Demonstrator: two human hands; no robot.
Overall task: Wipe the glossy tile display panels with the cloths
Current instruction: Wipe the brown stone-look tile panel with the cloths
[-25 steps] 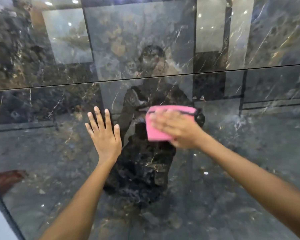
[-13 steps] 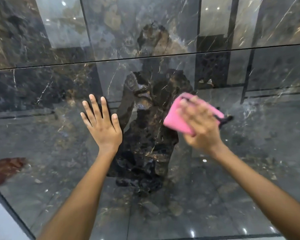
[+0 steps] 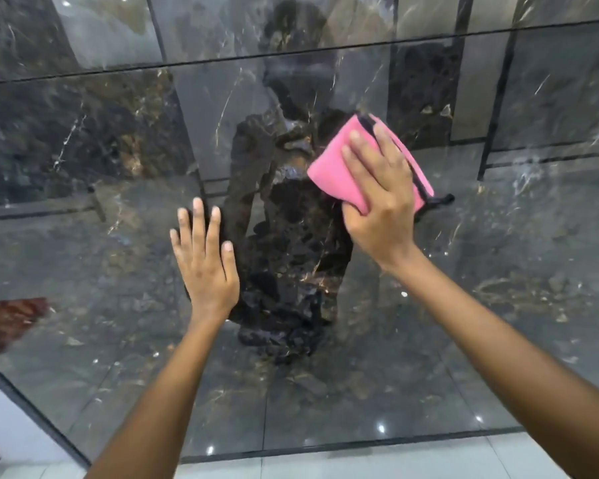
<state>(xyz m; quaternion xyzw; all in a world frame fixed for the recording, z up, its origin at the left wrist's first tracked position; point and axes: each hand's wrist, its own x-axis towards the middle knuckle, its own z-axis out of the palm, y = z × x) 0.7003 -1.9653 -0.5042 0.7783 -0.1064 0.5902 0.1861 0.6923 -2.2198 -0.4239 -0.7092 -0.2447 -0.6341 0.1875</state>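
Observation:
A dark glossy marble-look tile panel (image 3: 498,271) fills the head view, mirroring the room and a person. My right hand (image 3: 381,198) presses a folded pink cloth (image 3: 336,167) flat against the panel right of centre, fingers spread straight over it. The cloth has a dark trim edge sticking out past my hand on the right. My left hand (image 3: 204,264) lies flat on the panel with straight fingers, left of and lower than the cloth, holding nothing.
A horizontal seam (image 3: 222,62) separates this panel from the upper panel (image 3: 101,29). The panel's lower edge (image 3: 360,444) meets a pale tiled floor (image 3: 429,461). A dark frame (image 3: 32,413) runs along the lower left, with a white surface beyond it.
My right hand has swept the pink cloth to the right and turned it, fingers now pointing up. The view has tilted down, showing the panel's bottom edge. My left hand stays planted.

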